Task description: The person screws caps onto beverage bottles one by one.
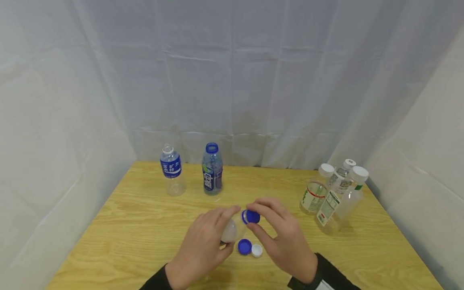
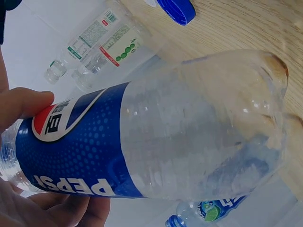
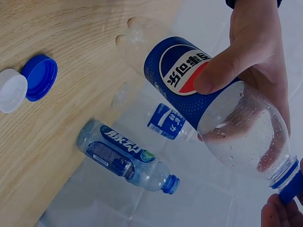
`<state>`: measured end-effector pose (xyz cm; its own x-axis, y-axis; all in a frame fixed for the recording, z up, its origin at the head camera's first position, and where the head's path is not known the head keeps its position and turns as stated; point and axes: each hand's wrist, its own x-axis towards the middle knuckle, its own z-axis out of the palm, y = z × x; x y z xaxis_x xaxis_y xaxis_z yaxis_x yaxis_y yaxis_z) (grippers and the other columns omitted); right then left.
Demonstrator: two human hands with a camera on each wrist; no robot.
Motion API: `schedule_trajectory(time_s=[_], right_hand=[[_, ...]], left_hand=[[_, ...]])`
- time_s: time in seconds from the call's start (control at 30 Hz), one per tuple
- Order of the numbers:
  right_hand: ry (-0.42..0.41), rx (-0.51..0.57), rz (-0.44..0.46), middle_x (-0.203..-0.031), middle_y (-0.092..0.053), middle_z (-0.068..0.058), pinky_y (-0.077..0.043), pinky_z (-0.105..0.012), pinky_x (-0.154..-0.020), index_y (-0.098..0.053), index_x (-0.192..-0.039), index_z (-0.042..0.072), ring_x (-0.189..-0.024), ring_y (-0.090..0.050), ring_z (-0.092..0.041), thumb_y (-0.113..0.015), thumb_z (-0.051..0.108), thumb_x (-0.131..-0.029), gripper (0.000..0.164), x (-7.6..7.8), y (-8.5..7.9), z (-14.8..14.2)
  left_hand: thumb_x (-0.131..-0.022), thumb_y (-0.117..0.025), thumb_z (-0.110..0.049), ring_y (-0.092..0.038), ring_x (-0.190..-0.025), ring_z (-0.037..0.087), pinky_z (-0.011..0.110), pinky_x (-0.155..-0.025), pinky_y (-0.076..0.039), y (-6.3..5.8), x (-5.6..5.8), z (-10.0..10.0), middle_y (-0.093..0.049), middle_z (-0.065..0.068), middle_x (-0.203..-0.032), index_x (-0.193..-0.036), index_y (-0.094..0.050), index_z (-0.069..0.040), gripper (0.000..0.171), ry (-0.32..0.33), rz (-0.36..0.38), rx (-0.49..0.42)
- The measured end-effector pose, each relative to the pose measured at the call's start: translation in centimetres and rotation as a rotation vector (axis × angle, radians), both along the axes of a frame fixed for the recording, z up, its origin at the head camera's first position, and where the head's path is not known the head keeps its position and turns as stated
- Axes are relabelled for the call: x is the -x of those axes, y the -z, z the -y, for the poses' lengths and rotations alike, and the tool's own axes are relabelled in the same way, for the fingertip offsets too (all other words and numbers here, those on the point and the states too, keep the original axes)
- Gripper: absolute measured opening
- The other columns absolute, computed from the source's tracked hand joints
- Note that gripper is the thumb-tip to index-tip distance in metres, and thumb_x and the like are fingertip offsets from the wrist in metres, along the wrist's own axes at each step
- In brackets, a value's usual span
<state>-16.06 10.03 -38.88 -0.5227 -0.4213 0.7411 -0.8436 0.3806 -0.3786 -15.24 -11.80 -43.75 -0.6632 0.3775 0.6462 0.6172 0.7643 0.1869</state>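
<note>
Pepsi bottle [image 2: 189, 142] in my left hand [image 1: 203, 239], blue cap [image 1: 254, 216] in my right hand [image 1: 286, 237]

I hold the clear, blue-labelled bottle tilted above the worktop [image 1: 145, 225], its neck turned toward my right side. My left fingers are wrapped around it, the thumb pressed against the label and the others on the opposite side. My right fingers are drawn close together, pinching the blue cap at the mouth; I cannot tell whether it sits fully on the thread. Droplets cling inside the shoulder.

Just below my work, a loose blue cap [image 1: 244, 247] lies beside a white cap [image 1: 257, 250]. Toward the back edge stand two bottles: a clear one with a blue-and-white label [image 1: 172, 167] on the left, and, near it, a blue-tinted one with a dark blue label [image 1: 212, 173]. Well off to my right, three clear bottles with white tops [image 1: 328, 206] stand grouped together. Pale sheets [image 1: 232, 80] hang behind and along both sides. Dark sleeves [image 1: 328, 272] cover my wrists.
</note>
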Motion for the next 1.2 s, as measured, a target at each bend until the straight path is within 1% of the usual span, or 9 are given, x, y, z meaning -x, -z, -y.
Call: schedule_trajectory(time_s=[0.13, 0.37, 0.5, 0.63, 0.77, 0.87, 1.0, 1.1, 1.2], right_hand=[[-0.014, -0.029, 0.027, -0.119, -0.062, -0.005, -0.052, -0.013, -0.087, -0.067, -0.123, 0.009, -0.101, -0.064, -0.014, -0.077, 0.003, -0.086, 0.039, 0.0, -0.2, -0.2], [-0.017, -0.077, 0.038, -0.114, -0.065, 0.000, -0.054, -0.015, -0.084, -0.070, -0.116, 0.011, -0.099, -0.065, -0.011, -0.079, 0.004, -0.085, 0.032, 0.2, -0.5, -0.7], [-0.077, -0.072, 0.033, -0.114, -0.066, -0.001, -0.055, -0.017, -0.086, -0.070, -0.115, 0.011, -0.099, -0.065, -0.013, -0.078, -0.001, -0.083, 0.035, 0.4, -0.6, -0.9], [-0.132, -0.074, 0.029, -0.116, -0.066, -0.002, -0.053, -0.017, -0.092, -0.070, -0.116, 0.012, -0.103, -0.065, -0.015, -0.078, -0.005, -0.082, 0.039, 0.6, -0.7, -1.1], [-0.135, -0.098, 0.048, -0.116, -0.066, -0.002, -0.054, -0.017, -0.091, -0.070, -0.116, 0.013, -0.103, -0.066, -0.014, -0.079, -0.004, -0.082, 0.039, 0.6, -0.9, -1.3], [-0.094, -0.123, 0.065, -0.110, -0.066, 0.002, -0.056, -0.016, -0.082, -0.071, -0.114, 0.014, -0.094, -0.065, -0.008, -0.079, 0.002, -0.084, 0.034, 0.5, -1.0, -1.3], [-0.009, -0.148, 0.073, -0.096, -0.062, 0.009, -0.053, -0.013, -0.068, -0.071, -0.111, 0.012, -0.079, -0.058, 0.000, -0.080, 0.014, -0.087, 0.027, 0.2, -1.1, -1.3], [0.055, -0.167, 0.060, -0.089, -0.059, 0.011, -0.050, -0.012, -0.061, -0.071, -0.107, 0.012, -0.073, -0.054, 0.000, -0.078, 0.024, -0.088, 0.024, 0.1, -1.0, -1.3], [0.114, -0.185, 0.040, -0.081, -0.056, 0.012, -0.045, -0.009, -0.057, -0.068, -0.097, 0.014, -0.067, -0.050, 0.001, -0.076, 0.035, -0.089, 0.024, 0.1, -0.8, -1.3]], left_hand=[[-0.064, -0.091, -0.023, -0.066, -0.099, 0.016, 0.035, -0.081, -0.058, -0.1, -0.1, 0.0, -0.066, -0.001, -0.115, -0.143, -0.049, -0.021, 0.090, 0.005, 0.007, 0.002], [-0.066, -0.091, -0.023, -0.065, -0.100, 0.013, 0.033, -0.083, -0.058, -0.3, -0.3, 0.0, -0.066, -0.004, -0.115, -0.144, -0.049, -0.023, 0.089, 0.008, 0.050, 0.014], [-0.065, -0.091, -0.023, -0.066, -0.101, 0.013, 0.034, -0.085, -0.058, -0.4, -0.3, 0.0, -0.067, -0.004, -0.115, -0.144, -0.049, -0.024, 0.089, 0.018, 0.058, 0.005], [-0.065, -0.092, -0.023, -0.066, -0.101, 0.013, 0.034, -0.086, -0.058, -0.4, -0.2, 0.0, -0.067, -0.004, -0.114, -0.142, -0.051, -0.023, 0.087, 0.024, 0.049, 0.000], [-0.064, -0.092, -0.023, -0.067, -0.100, 0.013, 0.034, -0.086, -0.058, -0.5, -0.2, 0.0, -0.068, -0.004, -0.114, -0.141, -0.052, -0.023, 0.086, 0.020, 0.058, 0.007], [-0.065, -0.091, -0.023, -0.066, -0.099, 0.012, 0.033, -0.085, -0.058, -0.5, -0.2, -0.1, -0.068, -0.005, -0.113, -0.140, -0.052, -0.025, 0.085, 0.019, 0.089, 0.006], [-0.066, -0.090, -0.023, -0.066, -0.100, 0.011, 0.033, -0.086, -0.058, -0.6, -0.2, -0.3, -0.068, -0.007, -0.114, -0.141, -0.051, -0.028, 0.084, 0.016, 0.114, 0.016], [-0.067, -0.090, -0.022, -0.066, -0.099, 0.011, 0.033, -0.086, -0.058, -0.6, -0.2, -0.5, -0.067, -0.007, -0.113, -0.140, -0.051, -0.029, 0.083, 0.022, 0.100, 0.023], [-0.067, -0.089, -0.021, -0.066, -0.097, 0.011, 0.033, -0.085, -0.058, -0.5, -0.2, -0.6, -0.067, -0.007, -0.111, -0.139, -0.052, -0.028, 0.081, 0.033, 0.076, 0.026]])
